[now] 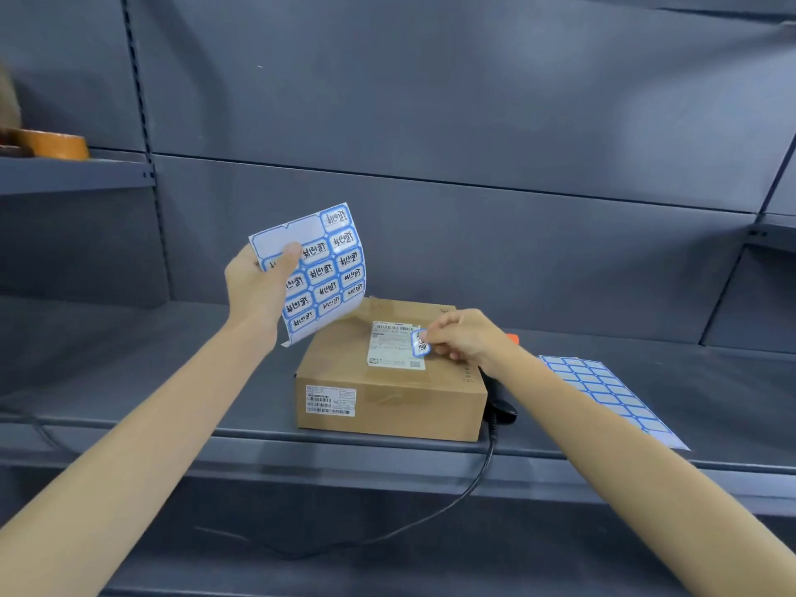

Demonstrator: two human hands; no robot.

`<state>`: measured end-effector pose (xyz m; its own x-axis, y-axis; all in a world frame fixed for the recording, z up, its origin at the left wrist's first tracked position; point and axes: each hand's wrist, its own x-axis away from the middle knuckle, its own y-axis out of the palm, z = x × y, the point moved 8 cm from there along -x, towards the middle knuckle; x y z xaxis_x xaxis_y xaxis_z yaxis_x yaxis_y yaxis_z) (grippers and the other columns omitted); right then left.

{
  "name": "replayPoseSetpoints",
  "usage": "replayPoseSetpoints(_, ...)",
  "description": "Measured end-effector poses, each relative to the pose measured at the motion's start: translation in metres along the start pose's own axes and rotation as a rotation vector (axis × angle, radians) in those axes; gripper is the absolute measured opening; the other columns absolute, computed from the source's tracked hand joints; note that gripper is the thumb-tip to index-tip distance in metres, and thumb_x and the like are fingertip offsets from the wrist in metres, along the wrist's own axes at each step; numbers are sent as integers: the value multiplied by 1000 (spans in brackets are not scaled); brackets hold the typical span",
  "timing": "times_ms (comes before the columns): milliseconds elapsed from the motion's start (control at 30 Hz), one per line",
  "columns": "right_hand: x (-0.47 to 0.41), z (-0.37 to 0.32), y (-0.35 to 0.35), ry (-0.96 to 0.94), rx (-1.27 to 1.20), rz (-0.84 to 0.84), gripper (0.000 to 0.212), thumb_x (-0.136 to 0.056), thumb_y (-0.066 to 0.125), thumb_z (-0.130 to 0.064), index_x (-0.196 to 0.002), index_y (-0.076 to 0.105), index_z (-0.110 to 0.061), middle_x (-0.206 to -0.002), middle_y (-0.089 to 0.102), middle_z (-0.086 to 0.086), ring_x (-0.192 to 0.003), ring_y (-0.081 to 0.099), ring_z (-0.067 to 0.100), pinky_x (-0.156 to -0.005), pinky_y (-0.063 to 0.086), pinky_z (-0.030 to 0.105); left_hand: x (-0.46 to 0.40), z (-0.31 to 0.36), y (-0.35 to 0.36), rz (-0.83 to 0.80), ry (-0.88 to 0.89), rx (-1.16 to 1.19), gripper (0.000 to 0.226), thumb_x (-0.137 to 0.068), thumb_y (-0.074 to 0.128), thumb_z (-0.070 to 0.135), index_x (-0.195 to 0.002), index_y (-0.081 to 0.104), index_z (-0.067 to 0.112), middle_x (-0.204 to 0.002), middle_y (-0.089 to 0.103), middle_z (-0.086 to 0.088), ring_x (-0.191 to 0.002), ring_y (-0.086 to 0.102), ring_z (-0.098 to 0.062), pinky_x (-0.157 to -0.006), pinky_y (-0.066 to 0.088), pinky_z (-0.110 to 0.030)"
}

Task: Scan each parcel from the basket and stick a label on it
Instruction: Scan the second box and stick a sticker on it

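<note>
A brown cardboard parcel (387,394) lies on the grey shelf (129,381), with a white shipping label (394,349) on its top and a barcode sticker on its front face. My left hand (258,286) holds up a sheet of blue-bordered labels (321,269) above the parcel's left corner, thumb on the sheet's front. My right hand (463,336) pinches a single blue-bordered label (420,342) at the right edge of the shipping label. The black scanner (502,409) lies behind the parcel's right side, mostly hidden by my right forearm.
A second sheet of blank blue-bordered labels (611,394) lies on the shelf at the right. The scanner's black cable (452,501) hangs over the shelf's front edge. A roll of brown tape (56,144) sits on a higher shelf at far left.
</note>
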<state>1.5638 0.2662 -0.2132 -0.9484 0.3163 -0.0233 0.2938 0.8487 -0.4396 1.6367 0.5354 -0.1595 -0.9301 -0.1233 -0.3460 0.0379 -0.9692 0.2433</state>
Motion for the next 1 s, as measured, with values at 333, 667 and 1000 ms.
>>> replayPoseSetpoints(333, -7, -2, 10, -20, 389, 81, 16, -82, 73, -17, -80, 69, -2, -85, 68, 10, -74, 57, 19, -57, 41, 23, 8, -2, 6, -42, 18, 9, 17, -93, 61, 20, -109, 62, 17, -99, 70, 5, -88, 67, -9, -75, 55, -30)
replayPoseSetpoints(667, 4, -41, 6, -296, 291, 142, 75, -81, 74, -36, -144, 35, -25, -148, 39, 0, -139, 30, 17, -107, 30, 34, 17, 8, 20, -168, -23, 120, 22, -95, 58, 18, -116, 63, 12, -110, 71, -2, -100, 68, -20, -91, 54, -47)
replayPoseSetpoints(1000, 33, -85, -46, -450, -217, 122, 17, -85, 71, -21, -93, 68, -7, -90, 74, 2, -77, 70, 12, -68, 54, 20, 36, 20, 58, -312, -24, 155, 25, -91, 64, 25, -110, 58, 12, -109, 71, -3, -95, 70, -16, -85, 57, -39)
